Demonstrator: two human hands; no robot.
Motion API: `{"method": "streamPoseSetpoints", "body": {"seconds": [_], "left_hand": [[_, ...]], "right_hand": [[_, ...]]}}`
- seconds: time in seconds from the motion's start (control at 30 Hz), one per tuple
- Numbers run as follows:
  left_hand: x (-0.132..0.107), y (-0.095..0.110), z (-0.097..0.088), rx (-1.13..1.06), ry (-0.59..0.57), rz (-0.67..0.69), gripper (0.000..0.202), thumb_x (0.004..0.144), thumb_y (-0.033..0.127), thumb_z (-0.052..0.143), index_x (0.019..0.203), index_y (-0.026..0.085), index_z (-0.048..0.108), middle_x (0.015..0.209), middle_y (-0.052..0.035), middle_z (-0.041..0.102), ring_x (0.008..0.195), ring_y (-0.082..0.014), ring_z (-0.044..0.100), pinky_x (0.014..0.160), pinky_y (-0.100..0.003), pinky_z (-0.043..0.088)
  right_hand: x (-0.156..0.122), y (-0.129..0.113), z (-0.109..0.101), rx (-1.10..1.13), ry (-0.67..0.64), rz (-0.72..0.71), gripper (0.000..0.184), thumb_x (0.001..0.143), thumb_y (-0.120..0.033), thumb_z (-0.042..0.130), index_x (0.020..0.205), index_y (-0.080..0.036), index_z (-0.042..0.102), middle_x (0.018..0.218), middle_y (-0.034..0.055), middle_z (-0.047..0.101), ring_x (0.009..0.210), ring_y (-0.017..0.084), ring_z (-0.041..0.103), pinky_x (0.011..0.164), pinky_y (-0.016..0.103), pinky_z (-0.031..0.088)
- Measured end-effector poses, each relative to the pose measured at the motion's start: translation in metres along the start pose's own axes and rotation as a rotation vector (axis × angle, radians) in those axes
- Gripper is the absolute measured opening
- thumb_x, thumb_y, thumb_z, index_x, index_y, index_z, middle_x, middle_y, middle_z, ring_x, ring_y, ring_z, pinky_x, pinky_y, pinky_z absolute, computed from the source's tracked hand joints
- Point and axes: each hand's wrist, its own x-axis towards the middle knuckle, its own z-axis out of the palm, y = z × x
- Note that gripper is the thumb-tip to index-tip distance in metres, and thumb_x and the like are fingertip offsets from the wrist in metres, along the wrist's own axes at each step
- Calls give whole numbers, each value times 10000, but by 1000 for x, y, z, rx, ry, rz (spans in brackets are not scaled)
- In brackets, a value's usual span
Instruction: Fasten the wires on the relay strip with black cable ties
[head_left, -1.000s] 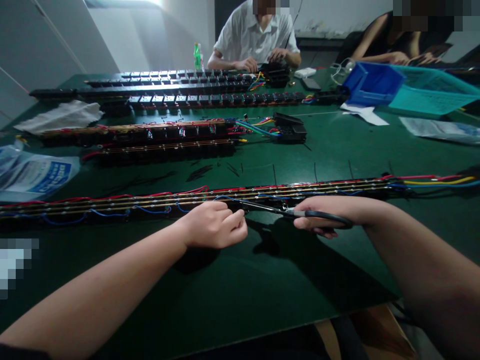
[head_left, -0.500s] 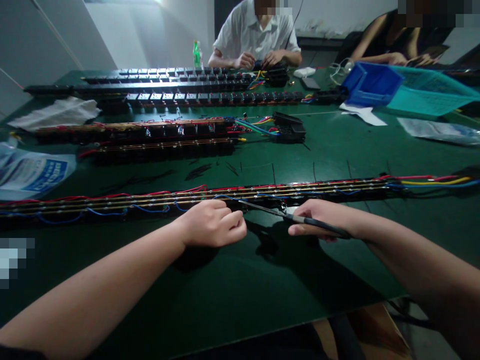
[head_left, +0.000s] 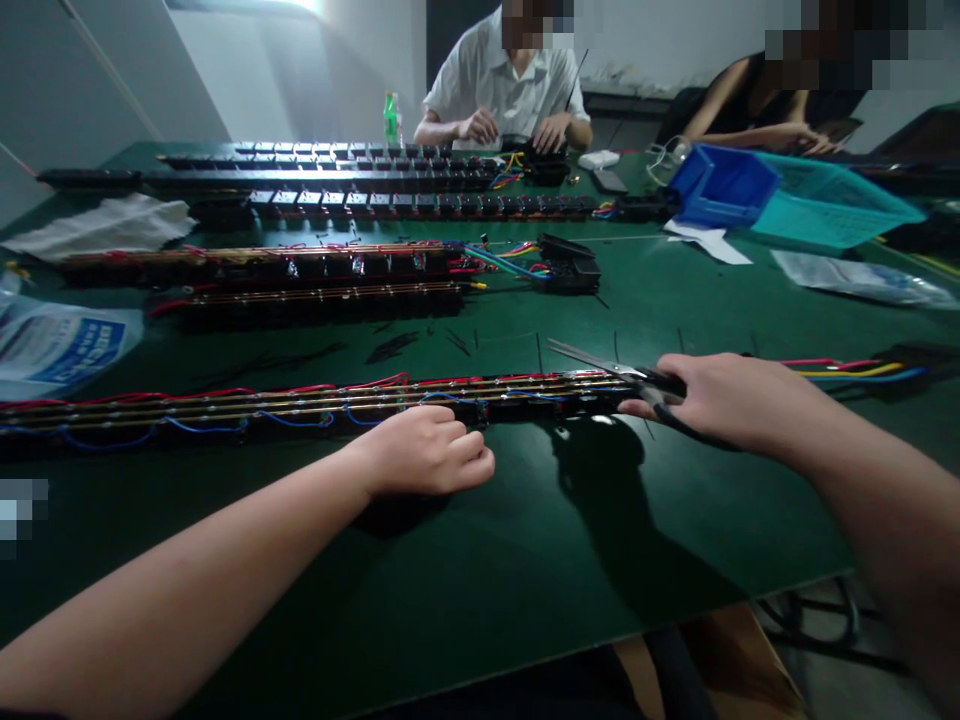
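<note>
A long black strip [head_left: 262, 412] with brass rods and red and blue wires lies across the table in front of me. My left hand [head_left: 431, 450] is closed at its near edge, fingers curled; whatever they may hold is hidden. My right hand [head_left: 720, 395] grips black-handled scissors [head_left: 637, 380] over the strip's right part. The scissor blades point left and are slightly apart. Red, yellow and blue leads [head_left: 847, 370] run from the strip's right end to a dark connector.
Beyond lie more black strips [head_left: 262, 265], thin black offcuts [head_left: 394, 346] and a plastic bag [head_left: 67, 345]. A blue bin [head_left: 724, 190] and a teal bin [head_left: 840, 205] stand at the right. Two people [head_left: 510, 80] sit across the green table [head_left: 465, 590].
My right hand has moved right and away from me with the scissors, lifting them off the spot beside my left hand. My left hand has stayed almost still.
</note>
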Motion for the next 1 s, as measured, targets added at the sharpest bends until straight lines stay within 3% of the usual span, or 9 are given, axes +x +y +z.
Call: {"method": "streamPoseSetpoints", "body": {"seconds": [0.2,0.33,0.7,1.0], "left_hand": [[0,2,3,-42,-36,-11,87,961,241,531,903,187,568,702,29,623,547,-107,561,542,-277,399],[-1,1,3,-51,-52,-11,33,936,168,543,934,179,574,704,28,626,546,-111,559,540,-279,387],[-2,0,3,-62,-69,-25,54,935,151,527,927,174,574,674,24,616,544,-114,558,547,-280,375],[-3,0,4,-59,-91,-28,78,930,131,513,936,171,580,675,19,621,548,-112,561,553,-276,388]], "right_hand": [[2,-6,-3,-76,-91,-30,727,752,-844,427,1052,-224,660,975,153,711,837,339,661,636,375,433],[4,-8,-8,-103,-98,-44,688,771,-813,451,1012,-214,688,949,156,717,820,339,664,623,384,443],[19,-10,-20,-133,-110,-103,583,732,-802,536,846,-255,703,821,106,708,705,288,630,563,373,431],[20,-7,-26,-109,-96,-119,564,741,-773,564,844,-239,716,825,115,697,716,280,615,577,375,407]]}}
